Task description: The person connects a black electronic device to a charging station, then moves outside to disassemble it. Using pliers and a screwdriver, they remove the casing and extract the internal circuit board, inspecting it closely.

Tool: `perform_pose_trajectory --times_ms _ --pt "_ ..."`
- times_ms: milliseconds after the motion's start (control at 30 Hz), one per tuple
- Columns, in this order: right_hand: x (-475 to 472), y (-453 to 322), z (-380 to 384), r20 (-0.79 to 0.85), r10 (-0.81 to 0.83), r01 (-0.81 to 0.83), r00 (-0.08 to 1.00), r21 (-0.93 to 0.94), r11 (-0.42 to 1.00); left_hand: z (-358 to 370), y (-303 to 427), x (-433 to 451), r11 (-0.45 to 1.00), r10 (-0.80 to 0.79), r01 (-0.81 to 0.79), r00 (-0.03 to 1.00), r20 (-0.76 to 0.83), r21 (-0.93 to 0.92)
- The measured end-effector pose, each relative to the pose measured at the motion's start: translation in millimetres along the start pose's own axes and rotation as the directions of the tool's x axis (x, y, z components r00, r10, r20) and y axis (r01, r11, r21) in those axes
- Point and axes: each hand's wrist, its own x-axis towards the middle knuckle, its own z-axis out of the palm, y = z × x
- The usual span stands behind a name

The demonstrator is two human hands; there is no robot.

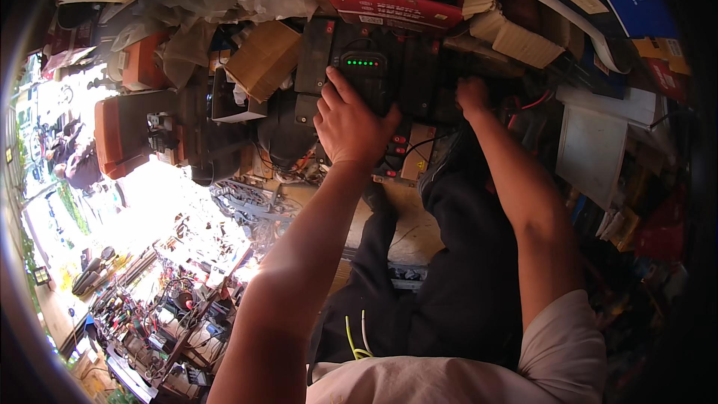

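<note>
My left hand [350, 118] lies across the lower part of a black electronic unit [366, 81]. Its fingers run along the left edge and the thumb sits at the right. A row of small green lights and one red light glows on the unit's face. Around and below it are dark battery-like blocks [418, 81] with red terminal covers [399, 149]. In deep shadow to the right, my right hand [473, 95] has its fingers curled among dark things near a red wire [535, 102]. Whether it grips anything is hidden.
A red box [392, 8] of thin rods stands beyond the unit. Cardboard boxes [263, 59] and an orange-and-black machine [126, 134] are at left. On the right leans a pale panel [592, 146]. Tangled parts [174, 308] fill the lower left.
</note>
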Motion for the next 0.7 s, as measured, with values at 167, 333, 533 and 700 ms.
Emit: perform_pose_trajectory --times_ms 167,333,533,700 --pt "-7.1 -10.6 6.4 0.164 0.173 -0.237 0.971 0.617 0.751 0.5 -0.2 -0.1 1.000 0.003 -0.003 1.000 -0.008 0.001" --pt "-11.3 -27.1 9.9 0.182 0.314 -0.338 0.932 0.752 0.567 -0.6 1.5 -0.2 1.000 -0.012 0.012 1.000 -0.009 0.009" --pt "-7.9 -31.7 10.9 0.209 0.350 -0.364 0.913 0.807 0.466 -0.2 1.4 -0.6 1.000 -0.016 0.016 1.000 -0.011 -0.002" --pt "-3.4 -29.8 11.0 0.235 0.351 -0.383 0.906 0.809 0.447 0.5 1.4 -0.2 1.000 -0.021 0.021 1.000 -0.014 0.001"
